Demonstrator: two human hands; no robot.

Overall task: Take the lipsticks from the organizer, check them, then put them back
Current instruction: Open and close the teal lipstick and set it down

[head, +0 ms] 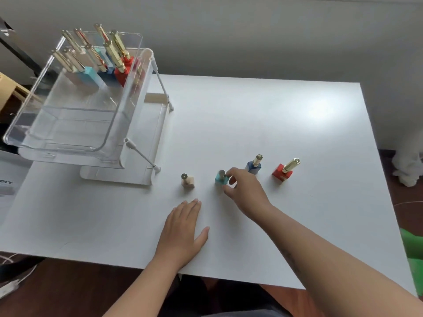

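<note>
Two hands sit near the table's [297, 115] front edge: left hand [183, 227] flat, fingers straight; right hand [245, 191] pinching the teal lipstick [221, 180] at centre, hiding part of its base. Beige lipstick [187, 181], blue lipstick [253, 167] and red lipstick [283, 171] flank it, with open tabletop beyond. The organizer [75, 124] stands upper left, its contents blurred.

My right hand [246, 191] curls round the teal lipstick [221, 181] and hides its right side, so where the fingertips land is anyone's guess. The lipsticks [114, 58] in the organizer [137, 72] overlap so much I can't count them, and the clear walls smear their bases. The left edge chops off a white box [8, 179], with its lettering only half readable. The right edge cuts a green thing [413, 252] and a white lump [407, 165]. No idea what either is.
</note>
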